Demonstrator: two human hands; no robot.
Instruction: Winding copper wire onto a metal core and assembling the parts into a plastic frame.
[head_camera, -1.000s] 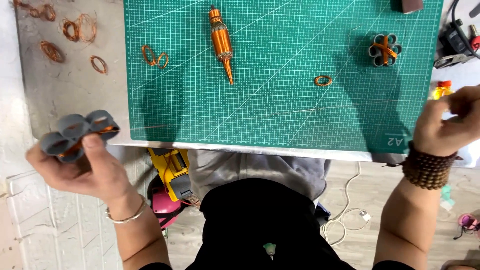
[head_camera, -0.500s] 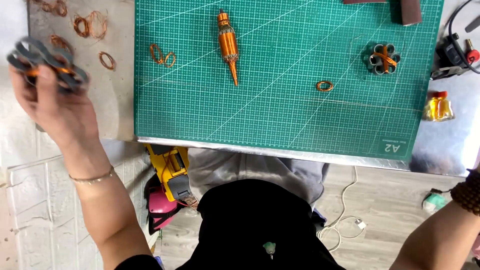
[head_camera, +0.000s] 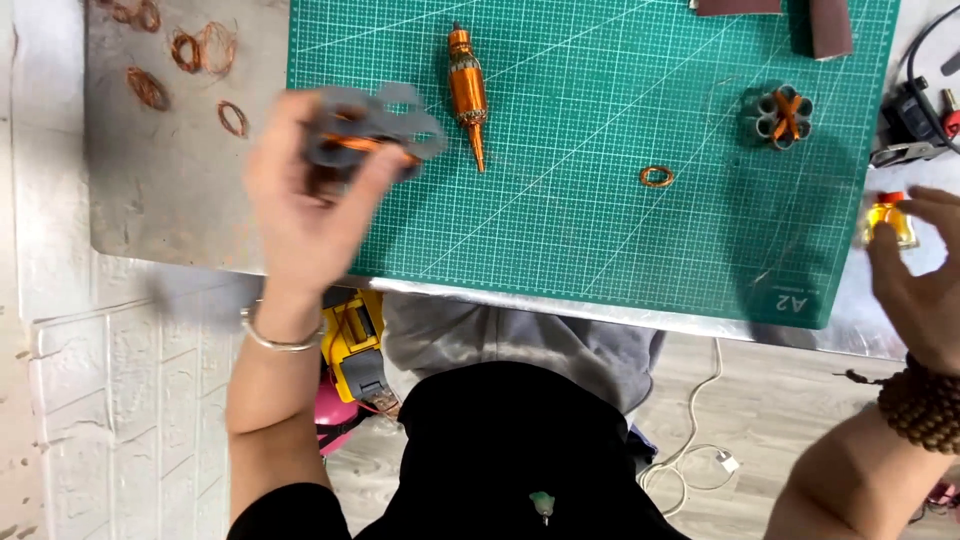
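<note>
My left hand (head_camera: 300, 210) grips a grey flower-shaped piece of tubes with copper wire (head_camera: 372, 132) over the left edge of the green cutting mat (head_camera: 620, 150); it is blurred by motion. A second grey tube cluster with orange cross wire (head_camera: 778, 116) lies on the mat's upper right. An orange pointed tool (head_camera: 467, 92) lies upright on the mat beside my left hand. A small copper ring (head_camera: 656, 177) rests mid-mat. My right hand (head_camera: 925, 285) hovers with fingers apart at the right edge, close to a small amber bottle (head_camera: 890, 218).
Several copper wire coils (head_camera: 185, 60) lie on the grey metal table (head_camera: 160, 190) left of the mat. Brown blocks (head_camera: 828, 25) sit at the mat's top right. Black tools and cables (head_camera: 925, 110) crowd the far right. A yellow power tool (head_camera: 352, 345) lies below the table edge.
My left hand carried the grey tube piece from the far left, up and then rightward over the mat's edge. My right hand came back into view near the amber bottle.
</note>
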